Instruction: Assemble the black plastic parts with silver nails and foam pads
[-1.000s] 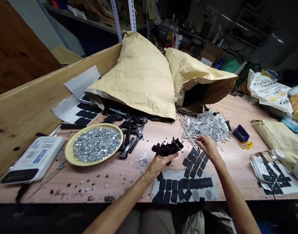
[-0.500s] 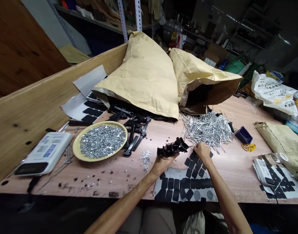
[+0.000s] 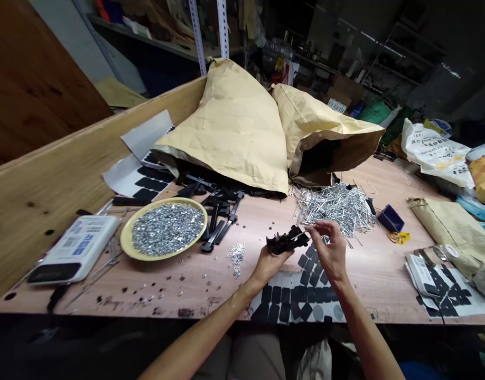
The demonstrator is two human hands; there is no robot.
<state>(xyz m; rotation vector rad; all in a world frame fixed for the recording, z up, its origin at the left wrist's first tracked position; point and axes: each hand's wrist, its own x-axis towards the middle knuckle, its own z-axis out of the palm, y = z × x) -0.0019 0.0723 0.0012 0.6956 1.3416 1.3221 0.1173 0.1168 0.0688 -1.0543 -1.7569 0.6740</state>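
Watching remotely, I find the black part (image 3: 285,242) held up over the table (image 3: 377,279), the left hand (image 3: 271,265) clamped on it from below. Just beside it, the right hand (image 3: 330,252) pinches a thin silver rod (image 3: 299,236) at the part's right end; I can't tell how deep the rod sits. Beyond the right hand lies a rod pile (image 3: 337,206); black pads (image 3: 285,294) lie nearer me, loose washers (image 3: 236,254) and a yellow bowl (image 3: 126,236) farther left.

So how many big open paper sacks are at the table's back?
2: the left sack behind loose black parts, the right sack behind the metal pins. More could be hidden.
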